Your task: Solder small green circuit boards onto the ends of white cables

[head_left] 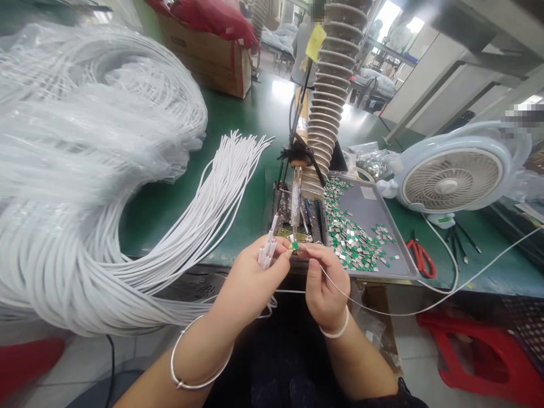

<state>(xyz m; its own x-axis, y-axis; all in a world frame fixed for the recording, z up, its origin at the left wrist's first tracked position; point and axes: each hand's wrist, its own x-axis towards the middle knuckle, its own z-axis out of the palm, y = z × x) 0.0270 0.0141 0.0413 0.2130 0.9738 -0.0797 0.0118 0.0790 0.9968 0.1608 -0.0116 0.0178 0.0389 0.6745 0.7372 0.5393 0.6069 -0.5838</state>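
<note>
The left hand (250, 277) is closing firmly around a small bunch of white-tipped cable ends (266, 252), while the right hand (325, 277) is pinching a thin white cable (365, 306) narrowly between thumb and fingertips. A small green-and-silver component (294, 245) is sitting at the fingertips of both hands; which hand is holding it cannot be told. A metal bangle (182, 362) is circling the left wrist and a white band (335, 328) the right. Just ahead, a soldering iron (296, 207) is hanging tip-down. To the right, a gray metal tray (369, 209) is holding scattered matching components (352, 241). Farther out, a large coil of white cable (85, 170) is lying on the green workbench (259, 107), beside a ribbed duct (329, 102), a white fan (450, 181) and red-handled cutters (420, 258).
</note>
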